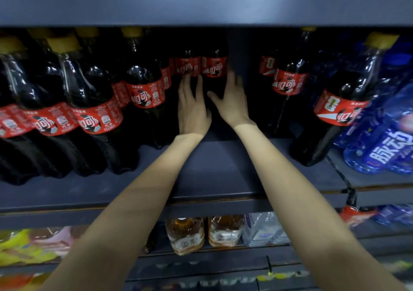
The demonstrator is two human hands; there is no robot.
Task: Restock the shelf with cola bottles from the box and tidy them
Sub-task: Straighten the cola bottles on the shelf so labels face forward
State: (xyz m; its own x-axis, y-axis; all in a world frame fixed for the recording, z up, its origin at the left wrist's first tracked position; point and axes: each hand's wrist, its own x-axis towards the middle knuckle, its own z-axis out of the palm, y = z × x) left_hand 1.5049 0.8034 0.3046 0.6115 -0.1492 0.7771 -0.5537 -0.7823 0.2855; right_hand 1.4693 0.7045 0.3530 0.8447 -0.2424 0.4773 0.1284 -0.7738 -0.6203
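Both hands deep in the shelf (214,174) — left hand (192,109) and right hand (232,102), fingers straight, flank one cola bottle (214,67) at the back, touching its sides.

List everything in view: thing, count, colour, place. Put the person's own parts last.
cola bottles: many, exact count unclear in the dark; dark with red labels and yellow caps; left, back middle and right of the middle shelf
middle shelf: one, dark blue-grey, bare strip at centre front
upper shelf: one, dark blue-grey, across the top
blue bottles: several, blue with white lettering, far right
amber bottles: two, amber with pale labels, lower shelf centre
clear bottles: at least one, clear, right of the amber ones
yellow packets: blurred, lower left
left hand: fingers straight, on a back-row cola bottle
right hand: fingers spread against a neighbouring back-row bottle
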